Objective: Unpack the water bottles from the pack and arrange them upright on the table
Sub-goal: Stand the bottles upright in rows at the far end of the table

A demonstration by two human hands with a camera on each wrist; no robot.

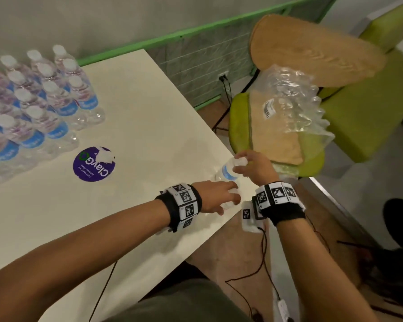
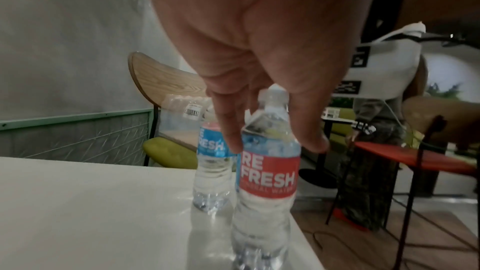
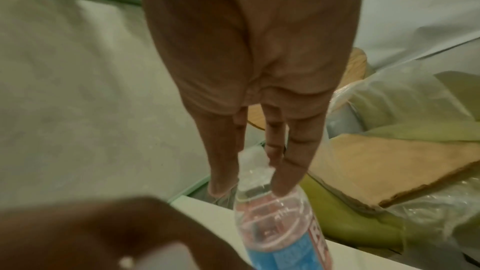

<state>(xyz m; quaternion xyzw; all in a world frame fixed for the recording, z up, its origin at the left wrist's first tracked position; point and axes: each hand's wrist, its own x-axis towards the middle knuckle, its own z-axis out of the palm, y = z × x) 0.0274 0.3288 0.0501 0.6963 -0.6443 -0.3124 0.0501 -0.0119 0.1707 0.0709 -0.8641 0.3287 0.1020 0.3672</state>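
At the smooth white tabletop's (image 1: pixel 137 117) right edge, my left hand (image 1: pixel 215 196) and right hand (image 1: pixel 256 167) each grip an upright clear ribbed plastic bottle, near one (image 2: pixel 265 174) and far one (image 2: pixel 211 163), open surface stretching leftward.

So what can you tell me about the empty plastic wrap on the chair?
The plastic wrap is clear, thin and crinkled, puffed up loosely with bottle-shaped bulges and no bottles visible inside. A white barcode sticker sits on its side. It lies on a flat tan cardboard sheet on the green chair beside the table's corner. Neither hand touches it.
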